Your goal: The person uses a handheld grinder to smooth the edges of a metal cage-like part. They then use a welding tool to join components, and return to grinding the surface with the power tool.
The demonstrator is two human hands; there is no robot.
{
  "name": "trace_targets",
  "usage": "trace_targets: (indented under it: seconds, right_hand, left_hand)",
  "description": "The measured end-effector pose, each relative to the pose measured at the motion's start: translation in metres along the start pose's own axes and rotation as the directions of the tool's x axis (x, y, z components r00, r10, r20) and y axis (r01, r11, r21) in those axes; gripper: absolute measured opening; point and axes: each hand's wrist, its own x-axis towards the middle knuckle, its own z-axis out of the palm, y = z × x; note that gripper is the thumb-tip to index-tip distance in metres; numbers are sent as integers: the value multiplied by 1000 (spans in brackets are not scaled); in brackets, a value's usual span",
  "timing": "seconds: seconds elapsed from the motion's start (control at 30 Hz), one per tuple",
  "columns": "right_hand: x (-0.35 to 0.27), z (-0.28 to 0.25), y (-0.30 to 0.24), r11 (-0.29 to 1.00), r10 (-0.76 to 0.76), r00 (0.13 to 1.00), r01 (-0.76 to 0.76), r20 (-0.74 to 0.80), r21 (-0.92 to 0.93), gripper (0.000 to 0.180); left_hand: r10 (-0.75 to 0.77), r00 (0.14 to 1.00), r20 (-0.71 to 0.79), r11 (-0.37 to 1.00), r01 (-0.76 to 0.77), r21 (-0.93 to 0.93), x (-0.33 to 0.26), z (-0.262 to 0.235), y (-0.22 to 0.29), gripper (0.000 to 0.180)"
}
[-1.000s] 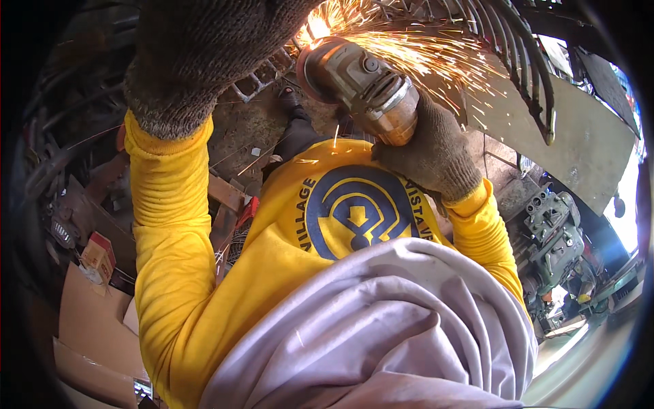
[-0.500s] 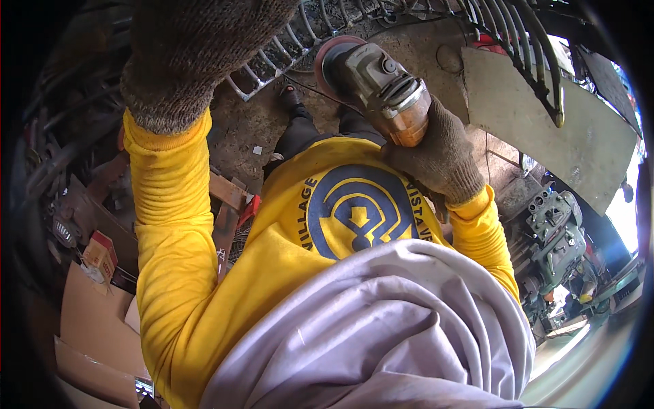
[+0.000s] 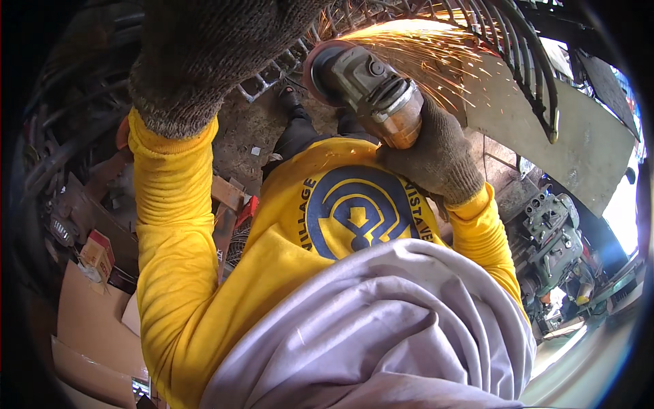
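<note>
My right hand [image 3: 436, 153], in a brown knitted glove, is closed round the rear body of an angle grinder [image 3: 375, 88]. The grinder's reddish disc [image 3: 323, 71] meets the edge of a metal frame with curved bars [image 3: 272, 71], and bright orange sparks [image 3: 422, 41] stream off to the right. My left hand [image 3: 211, 58], gloved alike, is raised large at the upper left beside the frame. Its fingers run past the upper edge, so their grip is hidden.
More curved metal bars [image 3: 521, 54] hang at the upper right, before a pale sheet panel [image 3: 552, 129]. A greasy machine part [image 3: 555, 232] stands at the right. Cardboard [image 3: 88, 320] and a small box [image 3: 97, 253] lie at the left. My foot [image 3: 289, 99] rests below the frame.
Sparks now fly from the disc, where none showed before. The grinder has shifted slightly left and come against the frame. My left hand has moved a little right.
</note>
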Motion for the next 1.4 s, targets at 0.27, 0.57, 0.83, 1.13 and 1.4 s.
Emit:
trace_targets:
  seconds: [0.27,0.57,0.83,1.13,1.4]
  right_hand:
    - [-1,-8,-10,998,31,999,-33,40,49,72]
    - [2,-10,-2,1000,14,1000,-14,14,-11,66]
    - [-4,-17,-5,999,39,998,-39,51,14,66]
    - [-6,-16,-14,998,63,995,-63,71,7,70]
    - [-19,-8,-12,990,87,995,-81,-47,116,71]
  left_hand:
    - [-4,994,105,999,7,-32,1,-13,8,43]
    - [19,997,76,980,-34,195,-12,7,17,52]
    - [30,983,183,810,-131,572,-27,4,22,60]
    - [-84,884,459,590,-328,738,-14,-27,36,59]
    - [127,991,-38,990,-124,64,-19,9,-13,53]
